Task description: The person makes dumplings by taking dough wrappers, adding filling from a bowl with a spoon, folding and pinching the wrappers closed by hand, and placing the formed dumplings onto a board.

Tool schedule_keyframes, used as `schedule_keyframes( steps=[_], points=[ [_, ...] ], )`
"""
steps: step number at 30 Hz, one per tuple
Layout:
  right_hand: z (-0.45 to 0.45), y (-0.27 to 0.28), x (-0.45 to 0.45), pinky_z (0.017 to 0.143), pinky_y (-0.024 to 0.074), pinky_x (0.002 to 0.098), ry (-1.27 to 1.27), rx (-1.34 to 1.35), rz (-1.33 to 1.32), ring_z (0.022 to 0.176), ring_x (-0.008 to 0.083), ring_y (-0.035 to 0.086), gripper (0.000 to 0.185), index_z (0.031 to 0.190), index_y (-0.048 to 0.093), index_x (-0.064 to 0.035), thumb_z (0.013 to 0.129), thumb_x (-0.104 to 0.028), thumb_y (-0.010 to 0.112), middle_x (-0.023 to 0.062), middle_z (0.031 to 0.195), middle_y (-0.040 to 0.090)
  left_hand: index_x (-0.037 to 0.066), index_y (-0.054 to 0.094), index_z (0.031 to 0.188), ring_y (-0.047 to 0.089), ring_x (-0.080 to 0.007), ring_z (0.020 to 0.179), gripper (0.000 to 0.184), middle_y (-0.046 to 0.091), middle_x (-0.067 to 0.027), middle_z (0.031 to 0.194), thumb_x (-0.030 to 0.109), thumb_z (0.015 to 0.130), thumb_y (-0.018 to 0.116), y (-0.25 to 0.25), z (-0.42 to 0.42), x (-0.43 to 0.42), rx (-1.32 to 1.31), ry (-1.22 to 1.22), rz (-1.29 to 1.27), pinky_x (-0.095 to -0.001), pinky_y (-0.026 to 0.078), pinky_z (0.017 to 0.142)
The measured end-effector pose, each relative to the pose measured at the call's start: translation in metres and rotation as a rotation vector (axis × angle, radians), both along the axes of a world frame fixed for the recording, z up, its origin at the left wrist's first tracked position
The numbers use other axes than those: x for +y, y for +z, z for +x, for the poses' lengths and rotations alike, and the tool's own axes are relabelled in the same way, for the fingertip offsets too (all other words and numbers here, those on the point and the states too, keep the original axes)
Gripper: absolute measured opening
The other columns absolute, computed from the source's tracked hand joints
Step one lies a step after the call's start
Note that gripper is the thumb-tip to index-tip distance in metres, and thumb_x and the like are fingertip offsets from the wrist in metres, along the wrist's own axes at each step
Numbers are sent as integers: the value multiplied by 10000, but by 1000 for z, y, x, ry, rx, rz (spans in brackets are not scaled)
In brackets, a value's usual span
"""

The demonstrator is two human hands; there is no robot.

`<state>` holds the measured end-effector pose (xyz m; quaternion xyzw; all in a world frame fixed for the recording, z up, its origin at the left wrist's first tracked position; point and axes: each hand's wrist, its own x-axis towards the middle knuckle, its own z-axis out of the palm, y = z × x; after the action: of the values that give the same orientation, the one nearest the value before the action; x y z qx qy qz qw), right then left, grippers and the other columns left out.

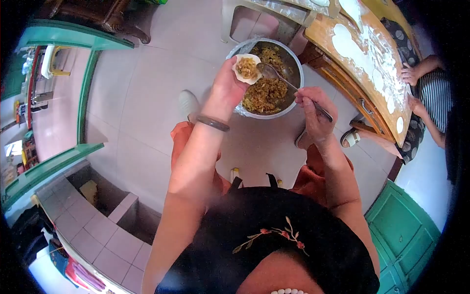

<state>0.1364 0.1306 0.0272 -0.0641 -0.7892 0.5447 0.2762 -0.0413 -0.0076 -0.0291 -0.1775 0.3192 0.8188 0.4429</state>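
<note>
My left hand (228, 84) holds a round dough wrapper (239, 77) with a heap of chopped filling (246, 68) on it. My right hand (317, 113) is closed around the handle of a metal spoon (284, 79). The spoon's bowl is at the right edge of the wrapper, close to the filling; whether they touch I cannot tell. Below both hands stands a large metal basin (299, 63) with brown chopped filling (267, 95) in it. Clear plastic film shows along the basin's left rim.
A floured wooden table (313, 33) with several dough wrappers (348, 49) stands at the right. Another person's hands (411, 73) rest at its far edge. A pale plastic stool (227, 22) is behind the basin. A tiled ledge (93, 230) lies at the lower left.
</note>
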Motion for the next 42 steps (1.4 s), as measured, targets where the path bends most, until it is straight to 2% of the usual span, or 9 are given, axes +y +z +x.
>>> schedule_keyframes(
  steps=[3, 9, 15, 18, 21, 24, 33, 36, 42],
  points=[
    [1, -1, 0, 685, 479, 276, 24, 6, 65, 766, 201, 607, 143, 939, 616, 52, 835, 87, 525, 137, 864, 633, -20, 441, 1208, 516, -270, 1149, 349, 531, -142, 1239, 217, 976, 334, -3, -3, 1, 30, -7, 4, -409, 399, 1016],
    [5, 4, 4, 665, 471, 280, 40, 6, -29, 743, 190, 595, 136, 931, 622, 47, 839, 79, 526, 122, 840, 629, -11, 450, 1189, 518, -272, 1147, 331, 538, -135, 1225, 219, 974, 348, 3, -3, 0, 30, 40, -30, -409, 403, 1013],
    [7, -1, 9, 645, 448, 244, -63, -58, -74, 714, 145, 565, 120, 914, 615, 59, 872, 61, 502, 115, 829, 618, -12, 452, 1181, 519, -271, 1146, 329, 538, -139, 1223, 221, 975, 347, 5, -4, 0, 32, 91, 17, -414, 406, 1010],
    [5, 4, 9, 649, 450, 249, -108, 26, -61, 711, 145, 559, 128, 946, 600, 56, 905, 17, 485, 109, 842, 616, -1, 475, 1166, 559, -241, 1096, 332, 574, -118, 1168, 247, 974, 368, 3, -3, 1, 18, 97, 27, -374, 452, 960],
    [7, 1, 10, 647, 451, 254, -137, 77, -319, 713, 148, 562, 148, 984, 585, 45, 938, -41, 474, 110, 857, 617, -24, 445, 1197, 509, -276, 1161, 341, 528, -146, 1240, 218, 977, 344, 5, -2, 2, 3, 101, 29, -418, 394, 1027],
    [3, 2, 14, 643, 445, 248, -110, 100, -484, 727, 145, 573, 166, 994, 579, 33, 958, -91, 474, 115, 887, 616, -23, 436, 1214, 503, -277, 1174, 344, 518, -147, 1257, 210, 980, 339, 7, -2, 0, -3, 28, 66, -418, 389, 1033],
    [4, 8, 25, 648, 462, 264, 82, 44, -342, 745, 168, 600, 204, 1058, 598, 41, 959, -107, 499, 129, 893, 625, -23, 421, 1261, 500, -281, 1183, 391, 516, -147, 1272, 249, 1002, 314, 15, -1, -5, 8, -211, 94, -434, 398, 1023],
    [7, 5, 38, 645, 469, 269, 124, 33, -489, 738, 176, 608, 204, 1037, 604, 45, 954, -118, 512, 130, 899, 625, -22, 408, 1286, 505, -288, 1182, 403, 509, -154, 1284, 251, 1006, 314, 16, 0, -6, -13, -245, 122, -443, 409, 1016],
    [10, 4, 50, 646, 477, 279, 103, -22, -537, 728, 178, 611, 209, 1025, 609, 46, 954, -125, 511, 125, 883, 632, -39, 394, 1299, 494, -301, 1197, 406, 499, -173, 1296, 236, 1013, 310, 15, 1, -8, -51, -307, 167, -472, 396, 1034]
  ],
)
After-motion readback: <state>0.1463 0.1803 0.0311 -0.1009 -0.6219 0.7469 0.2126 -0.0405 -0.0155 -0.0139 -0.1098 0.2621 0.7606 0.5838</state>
